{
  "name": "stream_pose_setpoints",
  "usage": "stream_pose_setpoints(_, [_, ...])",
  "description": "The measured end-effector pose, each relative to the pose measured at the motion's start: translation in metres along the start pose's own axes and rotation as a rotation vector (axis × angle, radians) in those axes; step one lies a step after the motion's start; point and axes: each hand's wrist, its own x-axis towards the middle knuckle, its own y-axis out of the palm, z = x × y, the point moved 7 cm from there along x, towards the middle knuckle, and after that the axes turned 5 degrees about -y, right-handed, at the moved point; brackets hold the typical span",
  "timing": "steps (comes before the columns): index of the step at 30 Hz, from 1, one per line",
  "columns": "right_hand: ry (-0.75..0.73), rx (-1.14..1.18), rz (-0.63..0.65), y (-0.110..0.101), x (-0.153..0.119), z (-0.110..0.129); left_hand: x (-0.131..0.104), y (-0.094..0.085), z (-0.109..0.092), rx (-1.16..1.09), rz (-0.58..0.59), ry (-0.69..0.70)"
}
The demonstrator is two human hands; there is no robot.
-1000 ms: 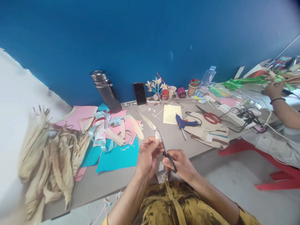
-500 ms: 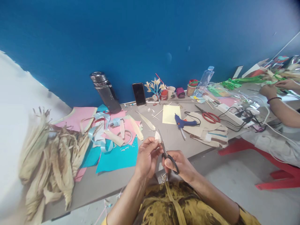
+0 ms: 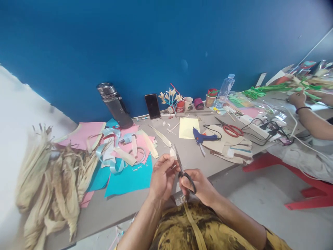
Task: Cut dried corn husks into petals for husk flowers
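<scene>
Pinched in my left hand (image 3: 163, 175) is a small pale piece of husk (image 3: 172, 152), its tip standing up above the fingers. My right hand (image 3: 199, 184) is closed on black-handled scissors (image 3: 186, 176), fingers through the loops. The blades point up and away, right beside the husk piece; whether they touch it I cannot tell. Beyond my hands a long husk strip (image 3: 161, 136) lies on the grey table (image 3: 212, 161). At the left edge rests a heap of dried corn husks (image 3: 61, 177). Husk flowers on blue stems (image 3: 170, 97) stand near the wall.
A blue glue gun (image 3: 205, 136), red-handled scissors (image 3: 232, 130) and a glove (image 3: 238, 151) lie to the right. A thermos (image 3: 116, 106), phone (image 3: 152, 106), cups and a bottle (image 3: 226, 88) stand at the back. Farther right are a power strip (image 3: 256, 126) and another person's hands (image 3: 299, 99).
The view has shifted slightly, so things on the table appear a little further left. Both hands keep their hold on the husk piece and the scissors.
</scene>
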Motion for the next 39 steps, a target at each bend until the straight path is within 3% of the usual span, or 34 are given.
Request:
stream_pose_setpoints(5, [-0.026, 0.006, 0.066, 0.002, 0.000, 0.010, 0.001, 0.000, 0.000, -0.001, 0.010, -0.028])
stream_pose_setpoints(19, [-0.008, -0.001, -0.030, 0.005, -0.001, 0.001, -0.003, 0.001, 0.000, -0.005, 0.047, 0.002])
stream_pose_setpoints(26, [-0.050, 0.193, -0.045, 0.003, -0.003, -0.004, -0.002, -0.002, -0.001, -0.025, 0.039, 0.006])
stream_pose_setpoints(33, [-0.047, -0.023, 0.073, 0.006, -0.008, 0.004, 0.001, -0.004, 0.003, -0.095, 0.016, -0.047])
stream_pose_setpoints(39, [0.017, -0.134, -0.005, 0.009, -0.006, 0.008, 0.000, -0.001, 0.006, -0.072, 0.021, -0.052])
